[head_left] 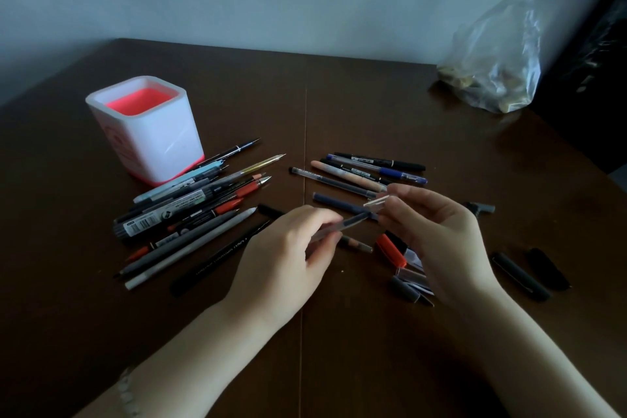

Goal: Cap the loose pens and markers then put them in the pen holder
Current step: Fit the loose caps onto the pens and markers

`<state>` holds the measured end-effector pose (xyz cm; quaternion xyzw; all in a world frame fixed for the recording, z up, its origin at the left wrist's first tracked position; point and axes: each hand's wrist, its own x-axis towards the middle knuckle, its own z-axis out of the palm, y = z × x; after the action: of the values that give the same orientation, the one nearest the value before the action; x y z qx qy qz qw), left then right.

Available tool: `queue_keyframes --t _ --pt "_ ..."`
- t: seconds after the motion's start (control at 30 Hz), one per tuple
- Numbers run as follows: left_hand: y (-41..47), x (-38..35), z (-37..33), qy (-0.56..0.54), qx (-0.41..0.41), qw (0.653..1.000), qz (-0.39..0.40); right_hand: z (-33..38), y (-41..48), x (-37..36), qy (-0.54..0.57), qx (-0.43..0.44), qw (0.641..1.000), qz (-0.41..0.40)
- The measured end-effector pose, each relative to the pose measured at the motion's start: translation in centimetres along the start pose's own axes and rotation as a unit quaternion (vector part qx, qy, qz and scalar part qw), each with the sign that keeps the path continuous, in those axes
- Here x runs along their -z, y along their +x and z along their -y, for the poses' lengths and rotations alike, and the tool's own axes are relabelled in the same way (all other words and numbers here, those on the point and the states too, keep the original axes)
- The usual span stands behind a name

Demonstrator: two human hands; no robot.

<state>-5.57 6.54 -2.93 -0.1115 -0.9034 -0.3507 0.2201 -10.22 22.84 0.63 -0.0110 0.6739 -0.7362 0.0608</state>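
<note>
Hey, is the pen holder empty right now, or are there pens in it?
Empty, as far as shows: the pen holder stands upright, only its pink inside is visible, and nothing rises above its rim.

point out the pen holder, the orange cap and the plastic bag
pen holder (166, 139), head view, white front wall
orange cap (391, 249), head view, middle of its body
plastic bag (498, 61), head view, clear middle part

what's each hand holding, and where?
The left hand grips a clear pen by its barrel; right hand pinches a clear cap by one end.
</note>
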Motion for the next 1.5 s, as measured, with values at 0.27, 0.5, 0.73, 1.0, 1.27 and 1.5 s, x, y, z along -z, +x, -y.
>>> queue_keyframes --t 0.27,0.5,0.73,1.0,1.27,1.5 --pt "0.0 0.1 -0.1 -0.003 -0.003 1.0 -0.009 0.1 -0.2 0.1 -0.038 0.044 0.998 0.008" --pt "-0.1 0.1 -0.2 -0.006 -0.014 1.0 -0.019 0.2 -0.6 -0.2 -0.061 0.042 0.997 0.021" --pt "0.0 0.5 -0.2 -0.035 -0.027 0.997 -0.055 0.3 -1.3 -0.7 0.006 0.025 0.999 0.048" --pt "0.3 1.3 -0.2 -0.1 0.004 0.995 -0.019 0.3 -1.5 -0.4 0.006 0.04 0.996 0.075" --pt "0.7 2.9 -0.5 0.098 -0.062 0.992 0.049 0.6 -1.0 -0.7 -0.446 0.19 0.858 0.171" --pt "1.9 7.7 1.0 0.188 0.2 0.961 -0.031 1.1 -1.0 -0.9 -0.506 0.19 0.833 0.119"
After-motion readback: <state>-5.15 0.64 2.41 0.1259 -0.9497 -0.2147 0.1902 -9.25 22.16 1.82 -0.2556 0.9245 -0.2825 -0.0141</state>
